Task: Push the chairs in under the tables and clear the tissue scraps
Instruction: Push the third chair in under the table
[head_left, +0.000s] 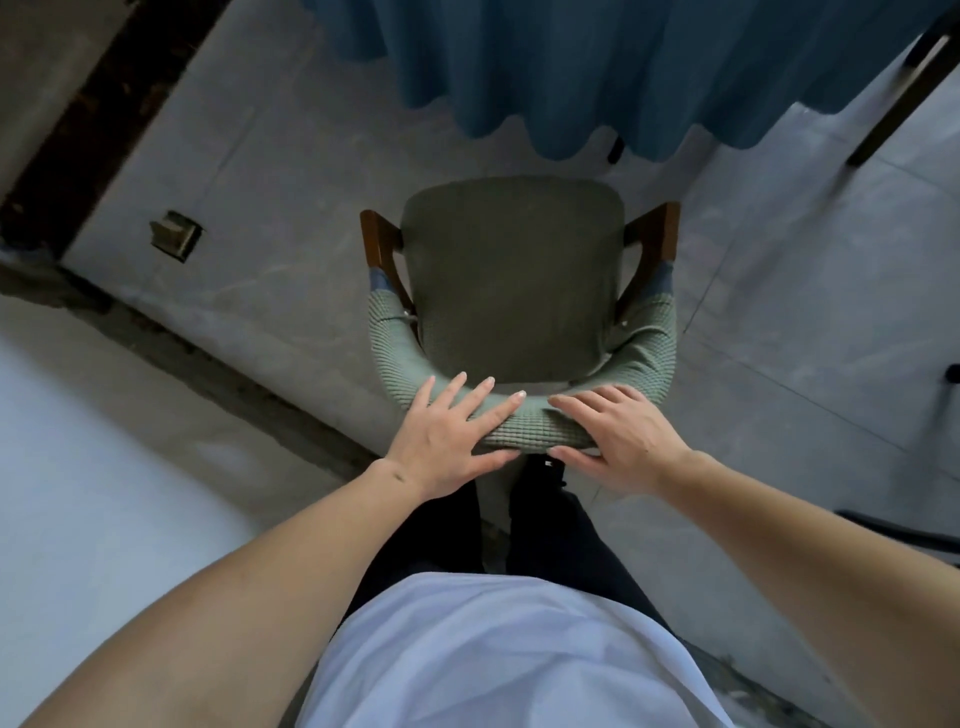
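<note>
A chair (511, 280) with an olive-green seat, dark wooden arms and a curved, green-checked padded backrest stands right in front of me. Its front edge almost meets the hanging blue tablecloth (597, 67) of the table beyond. My left hand (452, 431) lies flat on top of the backrest, fingers spread and straight, thumb along its near side. My right hand (618, 431) rests beside it on the backrest, fingers extended over the top and thumb below. No tissue scraps are visible.
The floor is grey tile. A small brownish floor fitting (176, 234) sits to the left. A dark strip (93, 119) runs along the far left. Dark legs of other furniture show at the upper right (904, 98) and right edge (904, 530).
</note>
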